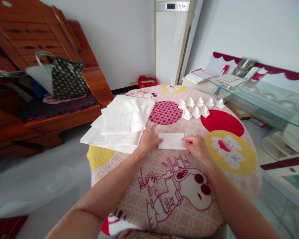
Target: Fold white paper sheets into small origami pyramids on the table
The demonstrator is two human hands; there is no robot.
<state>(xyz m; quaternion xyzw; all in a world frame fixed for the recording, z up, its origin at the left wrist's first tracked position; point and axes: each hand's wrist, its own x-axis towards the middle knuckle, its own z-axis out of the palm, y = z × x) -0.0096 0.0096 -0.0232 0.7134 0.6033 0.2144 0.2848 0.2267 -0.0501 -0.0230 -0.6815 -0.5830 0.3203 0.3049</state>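
The cloth-covered desk (pixel 126 194) before you bears a paper stack (pixel 117 121) at left and small folded pieces (pixel 196 112) beyond. A paper rectangle (pixel 171 141) lies between your hands: left hand (pixel 149 138) spread, thumb at its edge; right hand (pixel 196 146) pinching the opposite edge.

Single view, head-worn. Looks forward and down from above the near edge of the table (pixel 129 202), close in. Takes in most of its top, also the wall (pixel 129 43) beyond it, wooden bench (pixel 47 39) to its left, glass shelf (pixel 266 103) to its right.
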